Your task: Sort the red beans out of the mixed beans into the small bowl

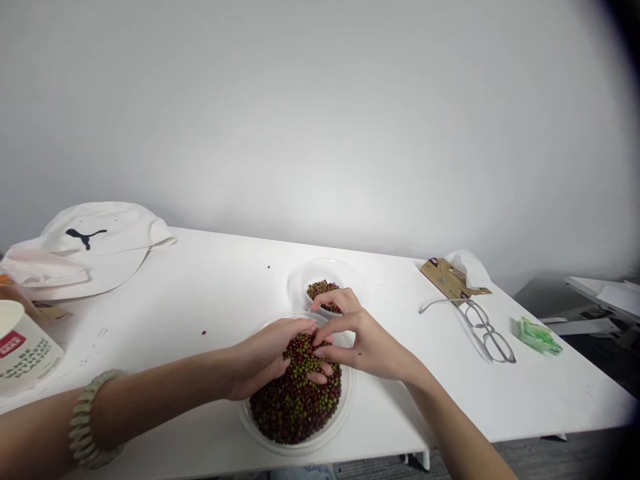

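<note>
A clear round plastic bowl (349,400) on the table holds a heap of small red and green beans (295,413). Above it, my left hand (265,353) is cupped palm up, with beans lying in it and its fingertips showing through among them. My right hand (357,337) reaches in from the right, thumb and index fingertips nearly together at the beans in the left palm, another finger raised. Whatever sits in that pinch is too small to make out. Just behind, partly covered by the right hand, a second clear bowl (345,270) contains fewer red and green beans (323,289).
A white cap (115,230) and a white paper tub (33,353) stand at left. Eyeglasses (485,327), a brown cardboard piece (445,279) and a green plastic packet (537,337) lie at right. One stray bean (203,332) rests on the white table (200,280).
</note>
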Motion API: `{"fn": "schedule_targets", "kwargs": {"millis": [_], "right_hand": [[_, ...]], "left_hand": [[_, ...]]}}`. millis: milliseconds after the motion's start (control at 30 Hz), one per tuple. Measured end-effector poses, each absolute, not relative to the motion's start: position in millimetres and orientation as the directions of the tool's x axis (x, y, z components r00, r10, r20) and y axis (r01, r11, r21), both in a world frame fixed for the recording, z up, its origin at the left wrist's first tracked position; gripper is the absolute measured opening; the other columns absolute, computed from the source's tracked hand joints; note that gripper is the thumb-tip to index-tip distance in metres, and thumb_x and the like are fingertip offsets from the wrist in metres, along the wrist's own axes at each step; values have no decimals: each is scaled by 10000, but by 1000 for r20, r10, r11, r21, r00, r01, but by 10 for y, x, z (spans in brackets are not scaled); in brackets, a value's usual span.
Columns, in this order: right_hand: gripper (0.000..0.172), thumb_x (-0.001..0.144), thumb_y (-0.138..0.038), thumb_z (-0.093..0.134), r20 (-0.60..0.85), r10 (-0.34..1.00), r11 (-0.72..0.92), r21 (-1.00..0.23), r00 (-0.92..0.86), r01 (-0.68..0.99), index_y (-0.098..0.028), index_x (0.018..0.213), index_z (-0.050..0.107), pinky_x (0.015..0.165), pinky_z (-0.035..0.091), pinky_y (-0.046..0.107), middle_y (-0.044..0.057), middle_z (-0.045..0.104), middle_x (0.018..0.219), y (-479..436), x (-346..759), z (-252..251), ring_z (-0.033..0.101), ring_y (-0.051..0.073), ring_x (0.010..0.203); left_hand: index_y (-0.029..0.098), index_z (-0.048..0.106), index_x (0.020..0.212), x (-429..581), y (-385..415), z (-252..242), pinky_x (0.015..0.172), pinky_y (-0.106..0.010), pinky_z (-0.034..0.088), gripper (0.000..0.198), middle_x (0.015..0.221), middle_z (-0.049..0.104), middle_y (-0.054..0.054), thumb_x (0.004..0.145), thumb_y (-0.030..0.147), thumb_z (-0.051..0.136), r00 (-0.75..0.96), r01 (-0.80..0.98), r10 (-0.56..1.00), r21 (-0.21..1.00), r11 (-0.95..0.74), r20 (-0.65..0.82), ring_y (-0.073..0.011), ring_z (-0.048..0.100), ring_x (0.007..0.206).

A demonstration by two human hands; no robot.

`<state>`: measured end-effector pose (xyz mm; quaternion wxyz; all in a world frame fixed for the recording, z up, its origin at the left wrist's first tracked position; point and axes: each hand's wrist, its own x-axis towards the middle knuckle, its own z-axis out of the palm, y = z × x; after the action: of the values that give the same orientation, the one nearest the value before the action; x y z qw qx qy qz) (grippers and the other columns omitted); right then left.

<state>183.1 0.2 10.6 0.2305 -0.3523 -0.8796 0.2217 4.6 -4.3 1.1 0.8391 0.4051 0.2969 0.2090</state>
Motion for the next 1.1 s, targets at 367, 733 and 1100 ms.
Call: {"fn": "schedule_targets", "kwargs": {"millis": [367, 733, 1100], "right_hand": [[45, 749, -200, 632, 286, 720, 651, -594, -632, 473, -231, 778, 648, 926, 333, 377, 20, 480, 1074, -12, 1875, 153, 388, 198, 1077], [51, 772, -240, 598, 612, 774, 494, -423, -163, 760, -237, 750, 644, 768, 408, 368, 33, 541, 866, 257, 2032, -8, 463, 209, 862], [40, 745, -269, 633, 389, 795, 607, -532, -466, 590, -265, 776, 658, 842, 390, 383, 18, 530, 977, 81, 1880, 76, 448, 209, 981]], "left_hand": [[147, 594, 810, 47, -54, 32, 835, -321, 418, 297, 848, 608, -62, 801, 335, 365, 740, -94, 591, 821, 564, -321, -164, 542, 850], [153, 600, 860, 40, -60, 71, 791, -290, 438, 252, 852, 611, -68, 769, 332, 448, 714, -95, 600, 798, 595, -362, -170, 546, 848], [152, 586, 830, 39, -60, 52, 800, -312, 429, 258, 817, 583, -52, 791, 342, 417, 727, -123, 597, 790, 600, -340, -167, 536, 841]]}}
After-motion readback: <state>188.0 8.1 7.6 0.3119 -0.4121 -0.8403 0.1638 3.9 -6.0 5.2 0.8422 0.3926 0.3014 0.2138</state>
